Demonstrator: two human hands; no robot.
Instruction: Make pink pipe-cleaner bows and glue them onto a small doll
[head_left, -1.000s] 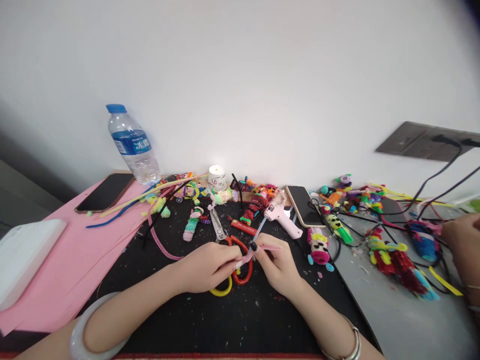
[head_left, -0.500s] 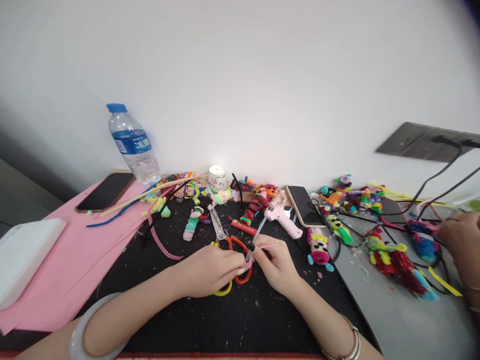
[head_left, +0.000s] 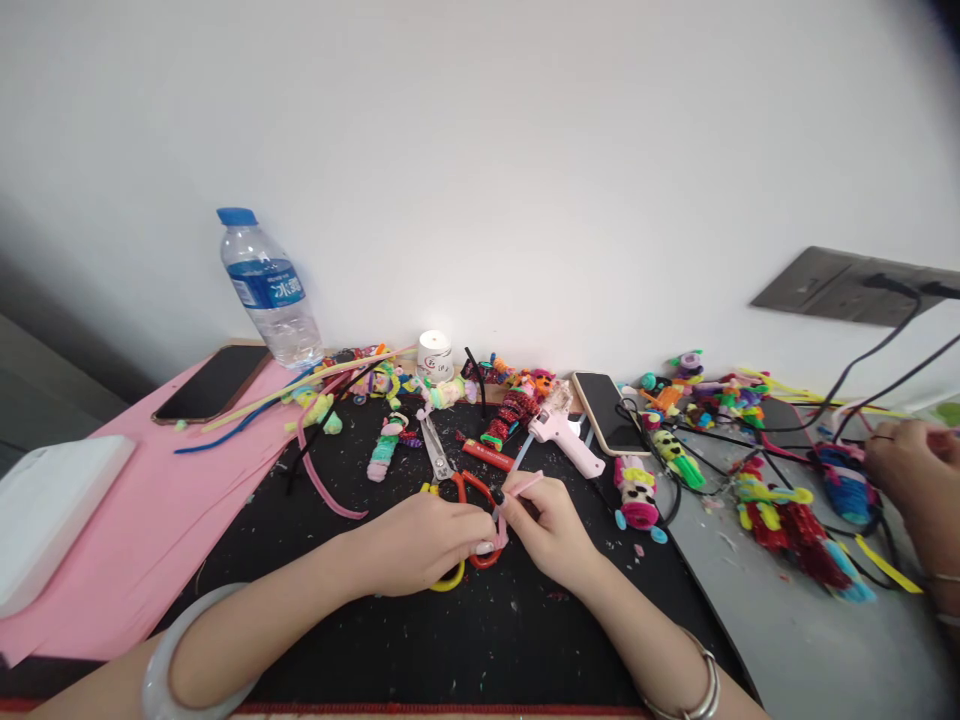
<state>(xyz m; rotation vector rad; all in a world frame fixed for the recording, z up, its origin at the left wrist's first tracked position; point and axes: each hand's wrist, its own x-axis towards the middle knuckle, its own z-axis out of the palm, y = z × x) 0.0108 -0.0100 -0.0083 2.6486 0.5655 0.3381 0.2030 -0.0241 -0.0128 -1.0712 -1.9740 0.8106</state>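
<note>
A pink pipe cleaner (head_left: 503,527) runs between my two hands above the black mat (head_left: 420,650). My left hand (head_left: 431,540) pinches its lower part, with the thumb and fingers pressed together. My right hand (head_left: 551,525) grips the upper part between thumb and fingers, and one end sticks out over the knuckles. Beneath the hands lie scissors (head_left: 439,466) with red and yellow handles, partly covered by my fingers. Just beyond my right hand rests a pale pink glue gun (head_left: 566,440) with a clear glue stick in it.
Pipe-cleaner figures (head_left: 384,448) lie along the wall. At left are a water bottle (head_left: 270,290), a dark phone (head_left: 214,383) and a white box (head_left: 60,520) on pink paper (head_left: 112,580). Another phone (head_left: 611,410) lies right of the glue gun. Another person's hand (head_left: 915,470) is at far right.
My right hand has shifted slightly, and the pipe cleaner's end over its knuckles now points further upward. The other person's hand at far right has turned and its fingers show more.
</note>
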